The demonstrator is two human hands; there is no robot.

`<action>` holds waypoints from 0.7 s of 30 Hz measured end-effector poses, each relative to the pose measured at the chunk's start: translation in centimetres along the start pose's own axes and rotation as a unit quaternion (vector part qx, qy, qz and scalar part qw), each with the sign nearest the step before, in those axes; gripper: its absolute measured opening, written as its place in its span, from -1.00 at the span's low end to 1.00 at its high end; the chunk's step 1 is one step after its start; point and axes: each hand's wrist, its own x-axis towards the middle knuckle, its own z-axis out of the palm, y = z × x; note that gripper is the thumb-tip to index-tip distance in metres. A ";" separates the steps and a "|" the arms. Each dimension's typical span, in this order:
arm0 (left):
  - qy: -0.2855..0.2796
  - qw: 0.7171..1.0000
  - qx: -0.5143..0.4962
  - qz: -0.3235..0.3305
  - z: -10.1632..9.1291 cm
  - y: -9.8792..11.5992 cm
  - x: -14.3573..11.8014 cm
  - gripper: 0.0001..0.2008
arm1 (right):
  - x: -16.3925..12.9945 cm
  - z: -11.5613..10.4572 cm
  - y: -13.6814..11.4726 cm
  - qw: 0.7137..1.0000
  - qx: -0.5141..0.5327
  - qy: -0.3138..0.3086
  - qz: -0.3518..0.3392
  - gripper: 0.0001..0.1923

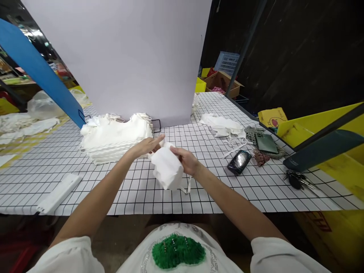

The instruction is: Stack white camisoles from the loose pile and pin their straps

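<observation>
Above the middle of the table with the black-grid white cover, both hands hold one white cloth mask, whose strap hangs below. My left hand grips its upper left corner, fingers pointing right. My right hand grips its right side. Just behind my left hand lies a thick stack of white masks. A smaller loose pile of white masks with trailing straps lies to the back right.
A tall white board stands behind the stack, a blue panel leans at left. Two phones, keys and a white bar lie on the table. Yellow bins stand right.
</observation>
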 end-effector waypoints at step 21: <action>0.004 0.982 -0.185 -0.027 0.3 -5.1 -1.2 -0.52 | -2.0 -9.5 -8.4 0.917 -0.381 0.113 0.019 -0.70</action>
